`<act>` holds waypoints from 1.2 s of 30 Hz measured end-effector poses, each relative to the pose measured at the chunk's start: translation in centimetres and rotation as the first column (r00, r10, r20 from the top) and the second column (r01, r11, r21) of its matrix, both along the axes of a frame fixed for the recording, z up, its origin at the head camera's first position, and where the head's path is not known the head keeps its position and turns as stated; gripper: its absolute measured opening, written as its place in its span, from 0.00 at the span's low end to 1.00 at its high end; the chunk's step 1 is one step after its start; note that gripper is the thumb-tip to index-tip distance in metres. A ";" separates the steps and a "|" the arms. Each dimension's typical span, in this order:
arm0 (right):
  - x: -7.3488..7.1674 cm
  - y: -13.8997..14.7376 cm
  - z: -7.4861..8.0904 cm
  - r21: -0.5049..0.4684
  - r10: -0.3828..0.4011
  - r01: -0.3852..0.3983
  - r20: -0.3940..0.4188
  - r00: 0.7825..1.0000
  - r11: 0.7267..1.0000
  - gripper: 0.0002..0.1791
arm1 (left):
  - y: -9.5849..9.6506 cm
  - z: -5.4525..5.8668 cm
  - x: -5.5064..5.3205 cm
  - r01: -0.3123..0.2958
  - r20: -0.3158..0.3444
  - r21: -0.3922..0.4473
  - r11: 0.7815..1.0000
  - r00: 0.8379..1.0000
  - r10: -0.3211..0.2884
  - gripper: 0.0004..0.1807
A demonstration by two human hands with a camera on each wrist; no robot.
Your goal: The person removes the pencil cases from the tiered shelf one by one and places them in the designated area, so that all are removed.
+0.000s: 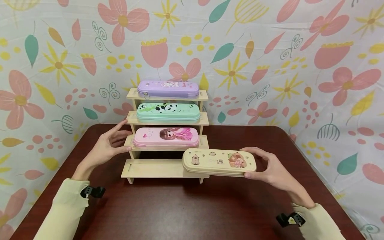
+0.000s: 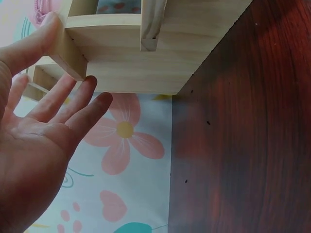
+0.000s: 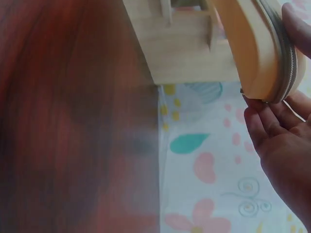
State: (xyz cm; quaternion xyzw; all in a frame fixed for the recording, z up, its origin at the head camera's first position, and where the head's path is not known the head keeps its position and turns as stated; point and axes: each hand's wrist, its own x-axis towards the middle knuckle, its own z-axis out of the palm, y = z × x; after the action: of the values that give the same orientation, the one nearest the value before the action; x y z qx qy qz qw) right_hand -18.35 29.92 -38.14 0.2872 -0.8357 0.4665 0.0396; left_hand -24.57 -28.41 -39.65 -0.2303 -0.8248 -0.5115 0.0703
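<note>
My right hand (image 1: 270, 168) grips the right end of a cream pencil case (image 1: 219, 162), thumb in front and fingers behind. The case hangs slightly tilted over the right part of the bottom step of a wooden tiered rack (image 1: 156, 168). In the right wrist view, the zipper side of the pencil case (image 3: 265, 53) faces the palm. My left hand (image 1: 105, 146) holds the rack's left side, its thumb on the end of a step. A pink pencil case (image 1: 166, 137) with a doll picture, a mint panda one (image 1: 168, 111) and a purple one (image 1: 168, 89) lie on the upper steps.
The rack stands on a dark red-brown table (image 1: 180, 210). Behind and beside the table hangs a floral cloth (image 1: 228, 40). Black straps with small devices circle both wrists, as on the left wrist strap (image 1: 92, 191).
</note>
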 end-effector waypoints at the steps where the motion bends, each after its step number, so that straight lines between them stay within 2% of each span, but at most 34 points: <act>1: 0.0 0.4 0.1 0.002 -0.006 0.006 -0.009 1.000 1.000 0.39 | 0.0 0.0 0.0 0.005 0.002 0.003 1.000 1.000 -0.005 0.55; 10: -0.4 3.3 2.2 0.018 -0.065 0.066 -0.046 0.997 0.998 0.38 | -0.2 0.2 0.1 0.003 0.004 0.000 1.000 1.000 -0.003 0.54; 18: -2.1 6.1 3.1 0.003 -0.067 0.067 0.008 0.998 0.998 0.38 | -0.2 0.1 0.1 0.005 0.007 0.004 1.000 1.000 -0.005 0.55; 27: -4.6 8.5 2.8 -0.052 -0.041 0.045 0.072 0.997 0.998 0.37 | -0.1 0.2 0.2 -0.011 0.011 -0.002 1.000 1.000 0.011 0.54; 33: -6.0 10.0 1.9 0.027 -0.113 0.111 0.119 0.986 0.993 0.36 | 0.0 0.2 0.2 -0.013 0.016 -0.002 1.000 1.000 0.013 0.54; 36: -6.7 10.5 1.3 0.043 -0.144 0.139 0.172 0.974 0.989 0.36 | 0.0 0.3 0.2 -0.014 0.017 -0.003 1.000 1.000 0.014 0.54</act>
State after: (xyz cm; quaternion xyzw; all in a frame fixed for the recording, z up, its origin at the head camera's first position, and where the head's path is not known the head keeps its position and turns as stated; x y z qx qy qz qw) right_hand -25.09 40.40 -36.83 0.1854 -0.8612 0.4732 -0.0052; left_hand -24.37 -28.38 -39.39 -0.2200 -0.8278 -0.5118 0.0667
